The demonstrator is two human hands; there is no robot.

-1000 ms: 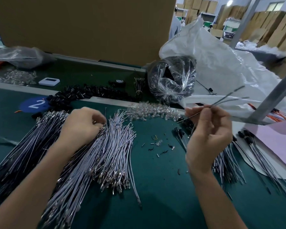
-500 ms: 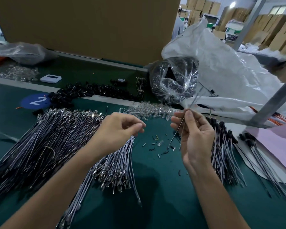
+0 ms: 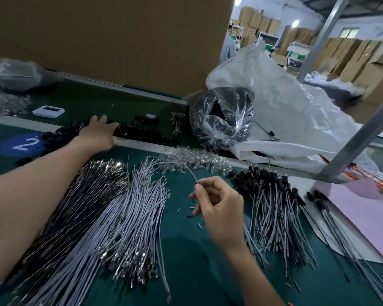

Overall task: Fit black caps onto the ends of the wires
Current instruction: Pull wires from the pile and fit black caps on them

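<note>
Head view: green tabletop (image 3: pixel 186 272) carries a broad heap of bare wires (image 3: pixel 119 217) at left and capped wires (image 3: pixel 274 206) at right. The left hand (image 3: pixel 97 133) rests on the black caps (image 3: pixel 139 131) at the back, fingers (image 3: pixel 101 118) stretched out and blurred. The right hand (image 3: pixel 221 210) has curled fingers pinching one wire (image 3: pixel 187 167) near its end.

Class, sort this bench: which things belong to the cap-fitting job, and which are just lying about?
Job: black caps at the left hand; wire pinched by the right hand; uncapped wires; capped wires.
Lying about: white device; tape roll; pink sheet; blue number sticker.
</note>
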